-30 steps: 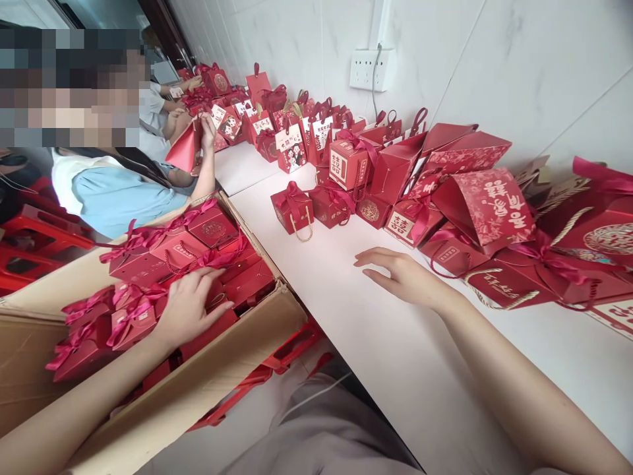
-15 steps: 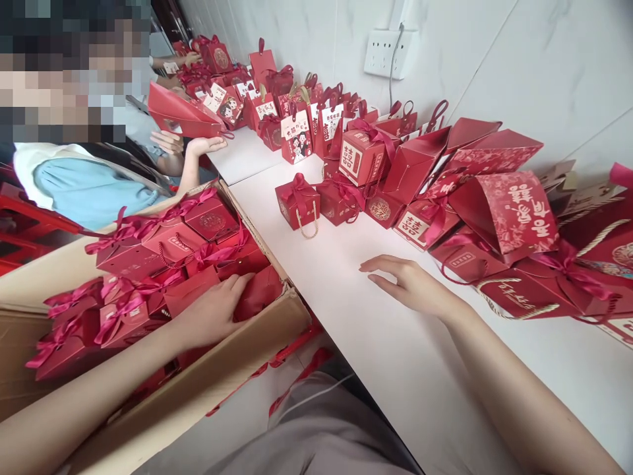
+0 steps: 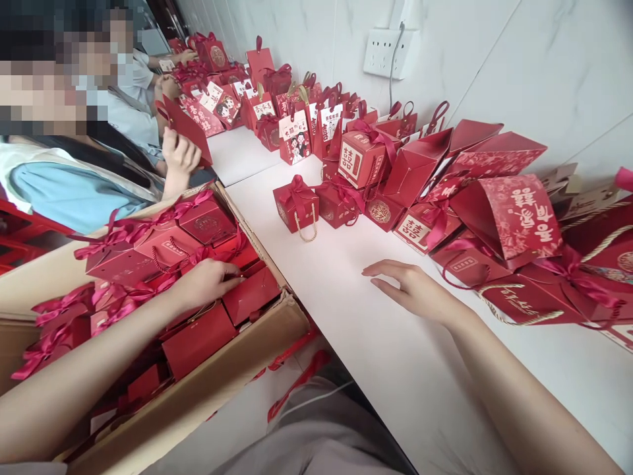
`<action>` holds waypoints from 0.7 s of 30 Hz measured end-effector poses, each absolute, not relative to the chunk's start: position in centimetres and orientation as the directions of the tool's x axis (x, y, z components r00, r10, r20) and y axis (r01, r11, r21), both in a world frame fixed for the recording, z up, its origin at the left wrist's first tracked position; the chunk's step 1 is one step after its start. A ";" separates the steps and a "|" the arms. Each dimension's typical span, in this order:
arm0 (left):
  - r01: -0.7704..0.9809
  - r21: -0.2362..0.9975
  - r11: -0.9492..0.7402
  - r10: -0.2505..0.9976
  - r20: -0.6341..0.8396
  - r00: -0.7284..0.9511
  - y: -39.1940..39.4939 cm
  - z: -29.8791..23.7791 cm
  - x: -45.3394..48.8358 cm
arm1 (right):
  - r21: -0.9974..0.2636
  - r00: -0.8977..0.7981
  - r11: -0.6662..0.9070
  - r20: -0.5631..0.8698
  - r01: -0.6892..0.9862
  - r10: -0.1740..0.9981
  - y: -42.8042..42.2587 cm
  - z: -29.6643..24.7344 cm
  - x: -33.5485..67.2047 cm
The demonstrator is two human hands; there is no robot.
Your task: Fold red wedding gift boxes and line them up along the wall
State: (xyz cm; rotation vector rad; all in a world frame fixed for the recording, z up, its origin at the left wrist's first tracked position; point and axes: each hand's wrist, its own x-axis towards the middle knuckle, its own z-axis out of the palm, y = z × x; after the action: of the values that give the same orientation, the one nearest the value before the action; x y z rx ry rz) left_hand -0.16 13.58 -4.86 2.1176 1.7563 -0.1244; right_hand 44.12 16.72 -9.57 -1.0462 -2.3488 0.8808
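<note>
A: Left hand (image 3: 205, 282) status?
B: Reaching into the cardboard carton (image 3: 247, 351), fingers hovering at the red boxes (image 3: 254, 295); contact unclear.
A: Right hand (image 3: 413, 290)?
B: Curving loosely over the white table (image 3: 341, 336), near the bowed gift box (image 3: 297, 212). Co-worker (image 3: 54, 188) beyond is holding a red box piece (image 3: 186, 130).

The left hand (image 3: 210, 282) has shifted toward eleven o'clock within the carton (image 3: 262, 340); at ten o'clock, a red box (image 3: 192, 134) held by a co-worker (image 3: 64, 191) has tipped steeper.

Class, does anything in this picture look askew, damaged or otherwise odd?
The carton has a ragged-looking corner near the white table, and the front floral red box leans askew over others, not level.
</note>
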 end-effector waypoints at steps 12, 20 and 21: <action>0.952 0.279 -0.129 0.914 -0.340 0.223 14.1 -4.2 -0.8 | -0.643 -0.629 0.562 0.156 0.520 0.761 16.4 -8.0 45.4; 0.974 0.163 -0.158 0.977 0.165 0.131 14.4 6.5 4.8 | -0.530 -0.684 0.791 0.457 0.305 0.569 9.4 -0.3 45.6; 0.962 0.161 -0.222 0.958 0.217 0.185 14.2 7.8 6.6 | -0.488 -0.709 0.847 0.520 0.212 0.477 7.8 0.6 45.6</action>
State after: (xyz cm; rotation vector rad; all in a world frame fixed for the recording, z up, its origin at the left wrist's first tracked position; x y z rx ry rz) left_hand 6.58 14.22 7.76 2.4271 1.9668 0.4302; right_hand 45.58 7.76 0.64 -0.4989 -2.3597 0.5249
